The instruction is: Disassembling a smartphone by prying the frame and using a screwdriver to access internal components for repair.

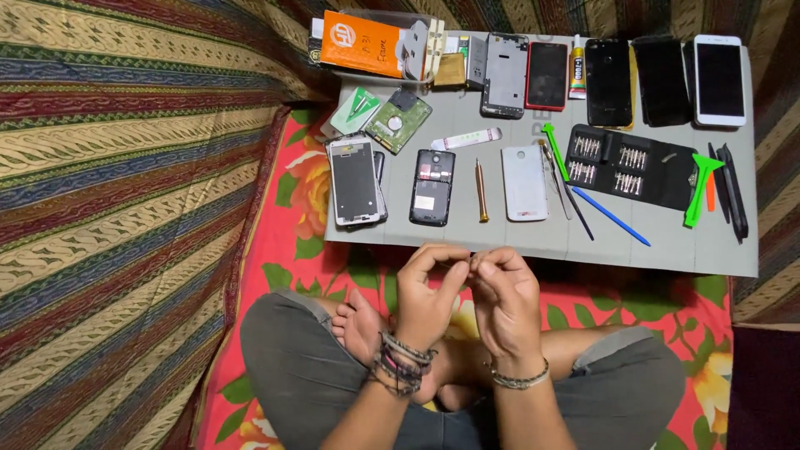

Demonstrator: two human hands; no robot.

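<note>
Right now both hands meet above the crossed legs, just in front of the near edge of the flat grey work mat (533,242). The left hand (425,300), with dark cord bracelets at the wrist, and the right hand (504,300), with a metal chain bracelet, have fingertips pinched together and touching each other; each grip is closed on something too small to make out, so what they pinch cannot be told.

On the mat just beyond the hands lie an opened black phone body with exposed insides (432,187), a slim brass-coloured screwdriver (481,190) beside it, and a white plastic phone back cover (524,183). To the left sits a silver-framed phone chassis (355,181). To the right are a black case of screwdriver bits (629,167), a blue plastic pry stick (611,216) and green plastic pry tools (698,188). Along the far edge stand several phones and an orange flat box (361,43). Under the mat lies a red floral cloth (300,250).
</note>
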